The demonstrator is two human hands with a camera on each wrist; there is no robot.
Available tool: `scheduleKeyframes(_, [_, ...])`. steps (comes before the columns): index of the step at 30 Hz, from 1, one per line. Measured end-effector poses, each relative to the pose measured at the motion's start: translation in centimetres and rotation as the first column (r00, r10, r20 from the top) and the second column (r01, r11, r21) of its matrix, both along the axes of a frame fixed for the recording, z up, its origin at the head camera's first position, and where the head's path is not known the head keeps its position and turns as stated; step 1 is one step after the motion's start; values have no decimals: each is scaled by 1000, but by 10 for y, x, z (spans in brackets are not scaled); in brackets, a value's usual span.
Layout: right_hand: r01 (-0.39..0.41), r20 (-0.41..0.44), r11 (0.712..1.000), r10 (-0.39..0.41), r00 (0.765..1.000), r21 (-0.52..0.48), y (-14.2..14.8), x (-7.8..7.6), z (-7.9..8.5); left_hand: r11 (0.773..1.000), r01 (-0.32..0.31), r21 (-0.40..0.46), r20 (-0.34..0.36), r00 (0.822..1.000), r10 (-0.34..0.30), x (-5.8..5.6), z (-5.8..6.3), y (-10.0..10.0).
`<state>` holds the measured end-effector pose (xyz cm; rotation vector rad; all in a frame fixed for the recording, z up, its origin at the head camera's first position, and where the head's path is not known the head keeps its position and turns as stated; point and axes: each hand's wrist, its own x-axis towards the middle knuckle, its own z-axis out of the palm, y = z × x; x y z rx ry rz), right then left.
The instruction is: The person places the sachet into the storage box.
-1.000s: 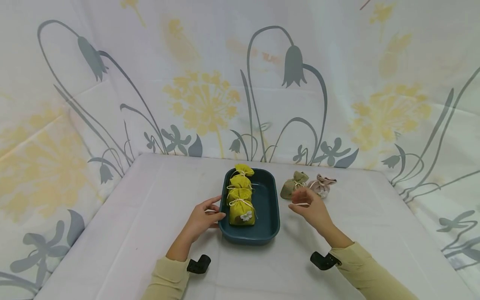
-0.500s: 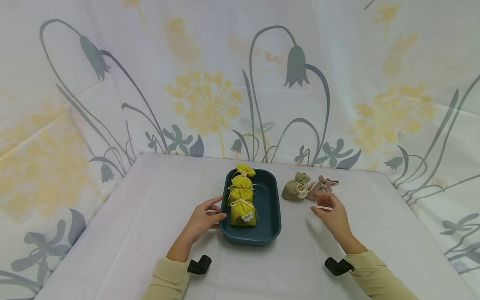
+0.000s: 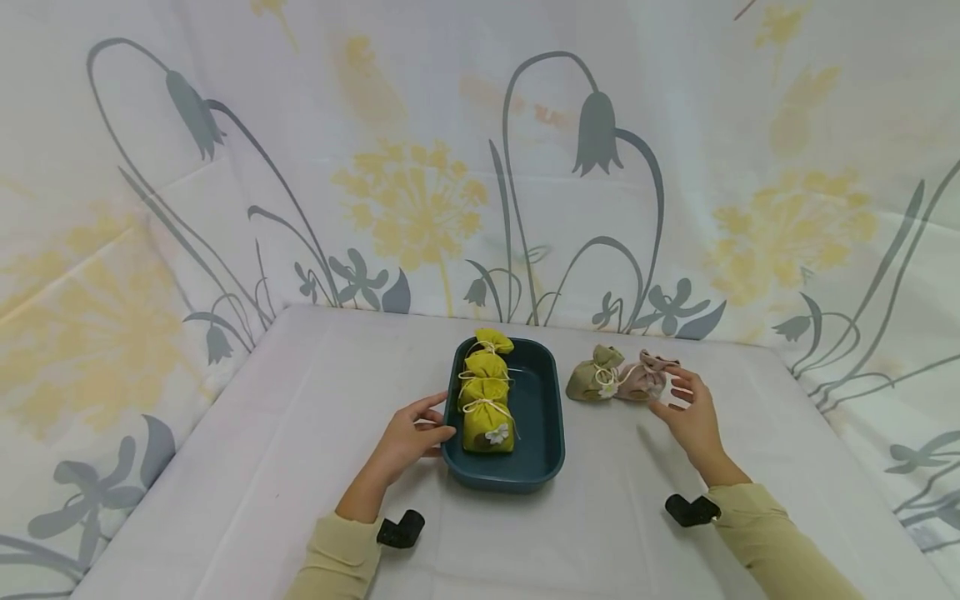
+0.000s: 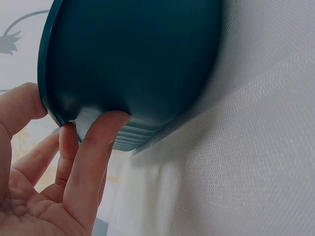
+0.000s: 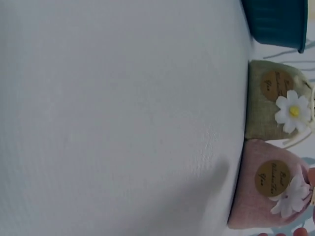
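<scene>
On the left, my left hand (image 3: 408,432) pinches the side of a dark teal baking dish (image 3: 540,425); in the left wrist view, its thumb is at the rim and fingers press the outer wall (image 4: 142,59). Several yellow drawstring pouches (image 3: 487,421) stand in a row along the dish's left side. My right hand (image 3: 693,417) is at the right side of a pink drawstring pouch (image 3: 642,382), its fingers spread and loosely bent near the tied neck. The right wrist view shows that pouch (image 5: 246,196) with a round label and white flower, only fingertips visible at the edge.
A green drawstring pouch (image 3: 592,379) with a white flower stands against the pink one, to the right of the dish. All rest on a white cloth-covered table (image 3: 322,367). A flower-printed curtain (image 3: 420,100) rises behind the table.
My right hand has moved right, from in front of the green pouch to the pink pouch's right side. The left hand stays on the dish, and the pouches keep their places.
</scene>
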<state>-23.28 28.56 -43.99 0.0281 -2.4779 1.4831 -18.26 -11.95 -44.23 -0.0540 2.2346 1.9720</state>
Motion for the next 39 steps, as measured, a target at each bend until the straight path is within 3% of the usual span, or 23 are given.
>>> scheduleKeyframes(7, [-36,-24,999,36,999,-7,7,-15,3,1000,8,0,-8,1000,-8,-1,-2,-1])
scheduleKeyframes(12, [-51,15,998,51,999,-25,11,-29,11,1000,17,2,-8,1000,-17,-1,-1,-2])
scheduleKeyframes(15, [-114,87,993,115,990,-12,12,-42,17,1000,15,2,-10,1000,-15,-1,0,-3])
scheduleKeyframes(20, [-209,230,976,192,954,54,9,-66,24,1000,18,3,-14,1000,-18,-2,-1,-4])
scheduleKeyframes(26, [-185,348,982,165,923,25,7,-85,26,999,37,9,-10,999,-37,-2,-2,-1])
scheduleKeyframes(31, [-157,385,988,142,912,8,9,-89,25,999,48,7,-5,999,-48,-2,-3,0])
scheduleKeyframes(39, [-199,281,978,175,944,59,10,-80,25,1000,24,4,2,1000,-24,-2,-3,-2])
